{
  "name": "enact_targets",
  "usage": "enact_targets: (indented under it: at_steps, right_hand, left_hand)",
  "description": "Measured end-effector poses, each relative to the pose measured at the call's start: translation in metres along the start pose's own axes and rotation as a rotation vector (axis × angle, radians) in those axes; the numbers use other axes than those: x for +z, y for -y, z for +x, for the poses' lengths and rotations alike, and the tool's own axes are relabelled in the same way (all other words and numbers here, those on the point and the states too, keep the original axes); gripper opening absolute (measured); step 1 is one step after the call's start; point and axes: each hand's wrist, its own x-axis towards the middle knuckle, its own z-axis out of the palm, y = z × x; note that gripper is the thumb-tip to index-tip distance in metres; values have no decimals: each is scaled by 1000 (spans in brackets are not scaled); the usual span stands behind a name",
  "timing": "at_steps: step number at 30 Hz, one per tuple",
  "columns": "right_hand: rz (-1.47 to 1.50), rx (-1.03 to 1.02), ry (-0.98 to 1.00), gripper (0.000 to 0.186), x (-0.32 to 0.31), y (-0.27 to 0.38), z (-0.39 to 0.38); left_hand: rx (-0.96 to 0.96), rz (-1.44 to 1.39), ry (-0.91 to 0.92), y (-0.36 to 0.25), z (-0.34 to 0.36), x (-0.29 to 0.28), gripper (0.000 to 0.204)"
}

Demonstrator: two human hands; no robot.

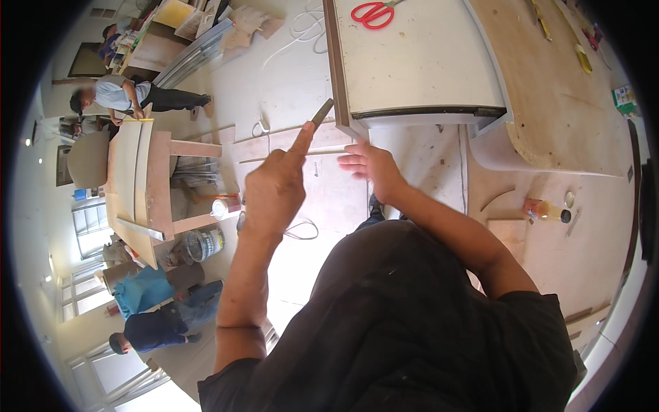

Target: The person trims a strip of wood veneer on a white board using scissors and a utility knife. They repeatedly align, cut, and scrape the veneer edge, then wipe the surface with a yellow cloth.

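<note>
My left hand point(274, 189) is closed round a narrow flat dark-grey file point(322, 111), with the index finger stretched along it. The tip of the file points up and right, close to the brown edge strip point(336, 62) of a white-topped panel point(419, 62); whether it touches is hard to tell. Just below the near corner of that panel is my right hand point(374, 168), its fingers stretched out and slightly blurred, with nothing seen in them. The handle end of the file is hidden in my left fist.
Red-handled scissors point(373, 15) lie on the panel. A curved plywood piece point(549, 103) stands at right, with a bottle point(547, 211) on the floor below it. At left are a wooden workbench point(161, 185), a bucket point(204, 244) and two people nearby. A white cable point(264, 82) crosses the floor.
</note>
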Motion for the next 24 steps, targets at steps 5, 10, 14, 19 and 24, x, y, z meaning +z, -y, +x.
enact_targets:
  at_steps: [5,10,14,19,24]
  right_hand:
    - [846,129,201,98,20,8,30]
    - [1047,-20,237,60,32,12,40]
    - [1041,19,147,54,31,21,42]
    - [1093,124,108,49,29,32,50]
    - [1014,124,43,37,32,37,44]
  left_hand:
    - [-80,33,73,-27,6,-7,63]
    - [-311,-122,237,-83,-18,36,60]
    - [-356,-34,305,-94,-10,45,55]
    - [-415,34,302,-92,-5,44,58]
    - [-452,115,374,-93,-5,48,60]
